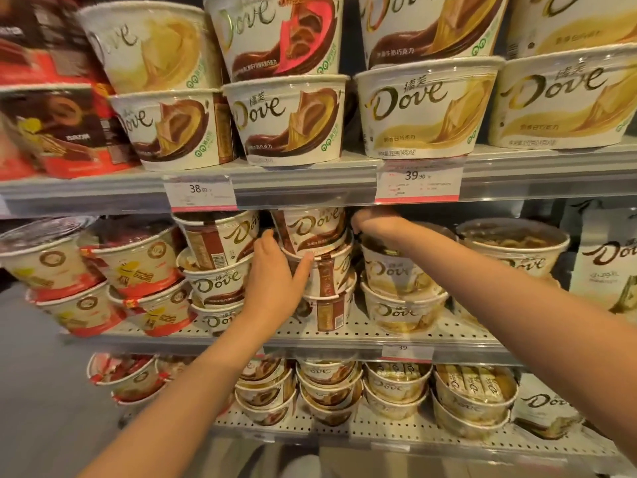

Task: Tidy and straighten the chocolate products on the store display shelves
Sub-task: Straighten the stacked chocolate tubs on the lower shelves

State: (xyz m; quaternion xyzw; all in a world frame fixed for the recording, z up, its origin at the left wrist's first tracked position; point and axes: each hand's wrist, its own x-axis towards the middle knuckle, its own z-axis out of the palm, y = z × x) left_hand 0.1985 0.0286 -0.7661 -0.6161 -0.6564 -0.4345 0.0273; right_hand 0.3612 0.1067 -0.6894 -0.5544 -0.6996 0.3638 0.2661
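Left hand [275, 270] cupping middle tub [320, 267] of stack; right hand [370, 224] reaching behind top tub [310, 229], grip probably hidden.

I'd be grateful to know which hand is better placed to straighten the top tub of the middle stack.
The left hand: its thumb and fingers already wrap the middle stack just under the top tub. The right hand reaches beside that tub, its fingers hidden.

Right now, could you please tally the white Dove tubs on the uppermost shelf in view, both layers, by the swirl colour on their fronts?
White Dove tubs with a dark brown swirl: 3
White Dove tub with a brown and red swirl: 1
White Dove tubs with a pale yellow swirl: 4
Total: 8
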